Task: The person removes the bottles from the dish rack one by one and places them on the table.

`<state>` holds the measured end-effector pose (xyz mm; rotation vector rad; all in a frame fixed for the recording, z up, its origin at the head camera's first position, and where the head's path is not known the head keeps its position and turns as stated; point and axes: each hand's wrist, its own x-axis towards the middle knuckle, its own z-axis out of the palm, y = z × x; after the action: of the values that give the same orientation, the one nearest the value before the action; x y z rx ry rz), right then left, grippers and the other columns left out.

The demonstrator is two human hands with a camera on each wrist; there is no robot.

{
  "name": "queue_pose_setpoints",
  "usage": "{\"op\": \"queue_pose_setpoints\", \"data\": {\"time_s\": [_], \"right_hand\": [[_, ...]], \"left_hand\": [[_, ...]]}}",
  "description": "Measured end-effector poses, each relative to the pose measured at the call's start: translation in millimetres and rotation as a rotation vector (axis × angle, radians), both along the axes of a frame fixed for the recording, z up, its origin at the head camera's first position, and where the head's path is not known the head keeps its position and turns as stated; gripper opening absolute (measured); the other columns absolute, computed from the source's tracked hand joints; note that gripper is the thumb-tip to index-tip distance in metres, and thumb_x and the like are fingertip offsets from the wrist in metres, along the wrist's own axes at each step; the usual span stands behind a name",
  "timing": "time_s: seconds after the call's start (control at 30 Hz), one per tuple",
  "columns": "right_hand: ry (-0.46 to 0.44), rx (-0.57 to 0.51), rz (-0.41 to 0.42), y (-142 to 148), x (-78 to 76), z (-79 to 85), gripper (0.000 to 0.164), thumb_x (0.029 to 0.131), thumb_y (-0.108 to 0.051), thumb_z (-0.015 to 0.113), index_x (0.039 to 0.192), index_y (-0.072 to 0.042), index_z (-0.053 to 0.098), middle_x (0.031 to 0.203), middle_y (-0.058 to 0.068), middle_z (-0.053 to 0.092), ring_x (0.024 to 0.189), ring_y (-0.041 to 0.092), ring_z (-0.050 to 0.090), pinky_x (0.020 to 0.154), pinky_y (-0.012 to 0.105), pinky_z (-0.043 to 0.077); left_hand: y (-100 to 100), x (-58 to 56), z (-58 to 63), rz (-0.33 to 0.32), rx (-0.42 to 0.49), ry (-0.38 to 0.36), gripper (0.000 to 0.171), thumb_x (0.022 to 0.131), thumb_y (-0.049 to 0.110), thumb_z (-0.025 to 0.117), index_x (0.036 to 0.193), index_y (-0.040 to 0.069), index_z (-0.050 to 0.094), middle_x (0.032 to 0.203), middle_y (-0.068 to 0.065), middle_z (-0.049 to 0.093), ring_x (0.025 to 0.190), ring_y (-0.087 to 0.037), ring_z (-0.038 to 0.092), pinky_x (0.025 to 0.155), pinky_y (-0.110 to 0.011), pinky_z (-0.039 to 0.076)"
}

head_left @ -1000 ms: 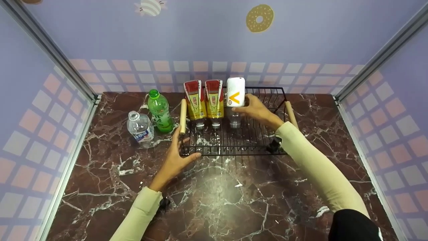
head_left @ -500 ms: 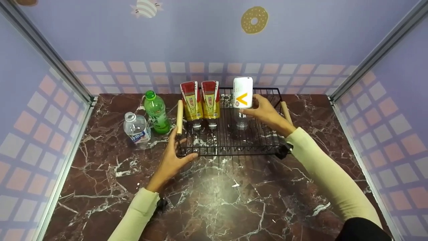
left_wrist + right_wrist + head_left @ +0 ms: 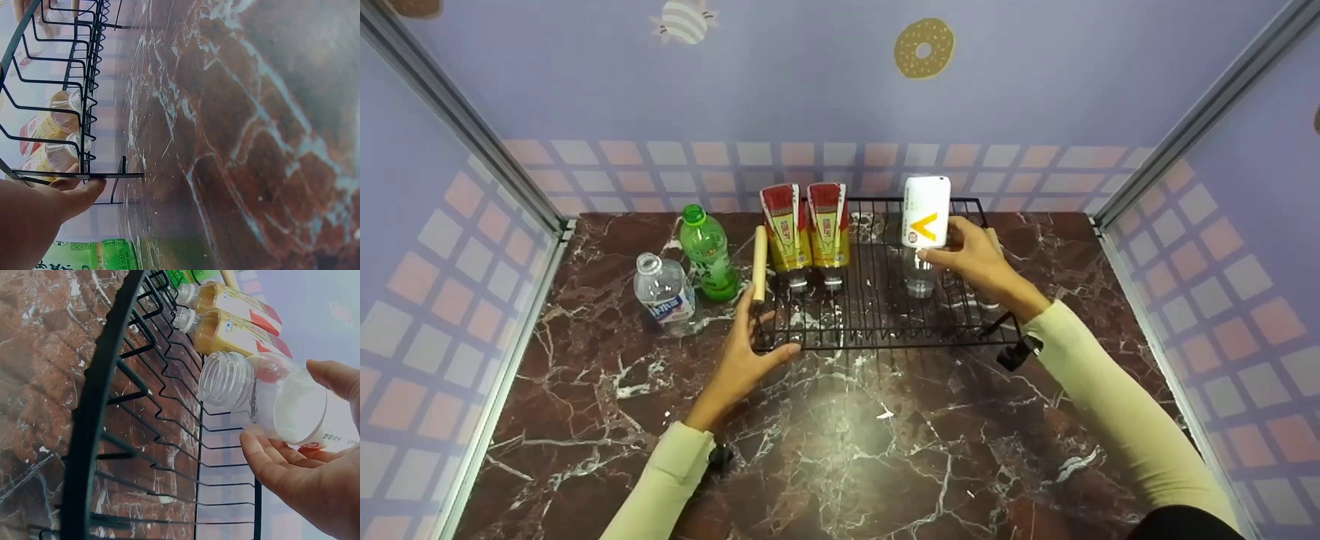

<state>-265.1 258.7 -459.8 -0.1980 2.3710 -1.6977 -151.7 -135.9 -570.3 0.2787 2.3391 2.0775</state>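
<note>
My right hand [image 3: 986, 262] holds a clear plastic bottle [image 3: 927, 212] with a white label and an orange V-shaped mark. The bottle is upside down over the right part of a black wire rack [image 3: 885, 347]. In the right wrist view its threaded, uncapped neck [image 3: 222, 379] points down toward the wires; whether it touches them I cannot tell. At the rack's front left corner, my left hand [image 3: 735, 360] grips the frame just below a wooden handle [image 3: 760, 262], thumb along the front. Two red-and-yellow labelled bottles [image 3: 786, 229] stand neck-down in the rack's left part.
Left of the rack, a green bottle [image 3: 709, 255] and a clear bottle [image 3: 666, 296] with a blue label stand upright and uncapped. The dark marbled tabletop [image 3: 840, 450] is bounded by patterned walls [image 3: 840, 90] at the back and both sides.
My right hand has carried the white-labelled bottle to the right along the rack, away from the two red-and-yellow bottles. My left hand keeps its hold on the rack; the head view has shifted slightly.
</note>
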Motion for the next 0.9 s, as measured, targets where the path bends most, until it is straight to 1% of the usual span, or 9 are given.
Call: {"op": "queue_pose_setpoints", "data": {"time_s": [0.03,0.13,0.3,0.43,0.67,0.7,0.77,0.83,0.9], "right_hand": [[-0.002,-0.002,-0.001,1.7,1.7,0.4,0.073,0.099,-0.008,0.083,0.157,0.009,0.043,0.145,0.028,0.064,0.122,0.034,0.071,0.097,0.042,0.066],[-0.010,0.004,-0.006,6.6,6.7,1.3,0.073,0.099,-0.009,0.082,0.157,0.009,0.042,0.146,0.028,0.063,0.123,0.034,0.071,0.097,0.038,0.066],[0.005,0.029,-0.007,13.9,15.6,4.3,0.073,0.099,-0.010,0.082,0.158,0.009,0.043,0.148,0.028,0.062,0.124,0.034,0.070,0.098,0.032,0.064],[0.022,0.048,-0.002,21.6,23.8,5.9,0.073,0.099,-0.012,0.083,0.158,0.006,0.045,0.148,0.026,0.064,0.124,0.035,0.070,0.098,0.029,0.063],[0.077,0.067,0.042,26.8,37.2,7.0,0.072,0.097,-0.010,0.085,0.156,0.005,0.047,0.139,0.025,0.068,0.122,0.035,0.072,0.098,0.030,0.064],[0.089,0.081,0.043,26.6,39.1,7.8,0.071,0.097,-0.011,0.085,0.155,0.004,0.049,0.138,0.024,0.069,0.126,0.033,0.070,0.100,0.030,0.063],[0.100,0.091,0.048,26.2,42.5,9.0,0.071,0.096,-0.012,0.086,0.155,0.004,0.050,0.137,0.024,0.071,0.128,0.036,0.069,0.104,0.035,0.062],[0.114,0.110,0.050,26.3,44.6,9.5,0.071,0.095,-0.013,0.087,0.155,0.003,0.051,0.136,0.023,0.072,0.143,0.036,0.059,0.114,0.041,0.056],[0.125,0.117,0.056,25.7,46.6,10.7,0.072,0.095,-0.013,0.088,0.154,0.004,0.051,0.136,0.024,0.072,0.150,0.038,0.053,0.121,0.047,0.051]], "left_hand": [[0.0,-0.1,0.1,0.001,0.000,-0.001,0.124,0.088,0.009,0.094,0.178,0.014,0.009,0.175,-0.032,0.025,0.154,-0.048,0.045,0.127,-0.066,0.038],[-0.1,0.3,0.4,0.002,-0.002,-0.011,0.124,0.088,0.010,0.095,0.178,0.016,0.009,0.176,-0.031,0.024,0.154,-0.047,0.045,0.126,-0.065,0.039],[0.0,0.9,0.7,0.002,0.000,-0.023,0.126,0.087,0.011,0.096,0.178,0.017,0.009,0.171,-0.036,0.032,0.154,-0.048,0.046,0.122,-0.065,0.044],[0.5,-0.2,0.5,-0.004,0.011,-0.023,0.126,0.087,0.010,0.095,0.178,0.015,0.008,0.170,-0.037,0.033,0.154,-0.049,0.045,0.121,-0.066,0.045],[0.0,-1.1,0.9,-0.009,0.015,-0.019,0.125,0.088,0.009,0.094,0.178,0.017,0.007,0.174,-0.034,0.025,0.155,-0.047,0.044,0.121,-0.065,0.046],[0.0,-1.4,1.0,-0.009,0.015,-0.017,0.125,0.088,0.009,0.094,0.178,0.017,0.007,0.175,-0.033,0.024,0.155,-0.047,0.044,0.121,-0.065,0.045],[0.0,-1.8,1.1,-0.011,0.016,-0.019,0.125,0.088,0.008,0.094,0.178,0.016,0.007,0.177,-0.031,0.020,0.155,-0.048,0.043,0.122,-0.065,0.045],[-0.4,-2.1,1.2,-0.017,0.015,-0.020,0.125,0.089,0.008,0.093,0.178,0.016,0.006,0.179,-0.029,0.017,0.155,-0.048,0.043,0.123,-0.066,0.044],[-1.2,-2.4,1.8,-0.024,0.007,-0.016,0.125,0.089,0.008,0.093,0.178,0.015,0.006,0.180,-0.028,0.013,0.155,-0.048,0.043,0.124,-0.066,0.041]]}}
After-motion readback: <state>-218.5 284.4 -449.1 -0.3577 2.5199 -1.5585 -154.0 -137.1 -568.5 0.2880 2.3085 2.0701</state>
